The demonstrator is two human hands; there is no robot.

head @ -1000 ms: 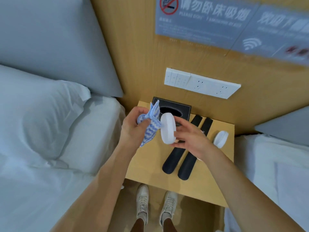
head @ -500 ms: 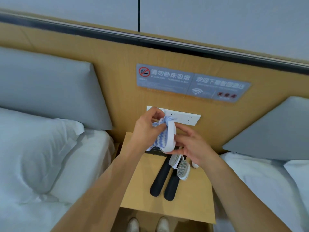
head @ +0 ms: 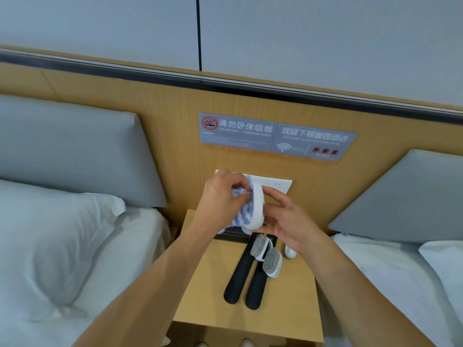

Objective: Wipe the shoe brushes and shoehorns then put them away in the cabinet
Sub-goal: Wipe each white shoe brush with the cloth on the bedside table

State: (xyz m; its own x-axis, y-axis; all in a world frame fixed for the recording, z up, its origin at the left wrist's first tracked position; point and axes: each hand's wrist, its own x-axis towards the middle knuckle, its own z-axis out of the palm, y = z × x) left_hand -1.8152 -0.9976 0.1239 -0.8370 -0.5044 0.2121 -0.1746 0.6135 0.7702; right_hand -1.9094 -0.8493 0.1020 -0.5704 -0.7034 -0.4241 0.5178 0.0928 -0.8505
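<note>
Left hand fingers are pinching a blue-and-white striped soft cloth against a white oval hard-plastic shoe brush, which the right hand is gripping by its edges, w/ both raised above the nightstand. Brush prob. light, stiff, smooth; rim is the best hold. Below the fingers, two black plastic shoehorns & grey-bristled brushes are lying on the light wooden nightstand.

You have one white shoe brush held upright against the blue-white cloth, while three more brushes and two black shoehorns lie on the worktop.
</note>
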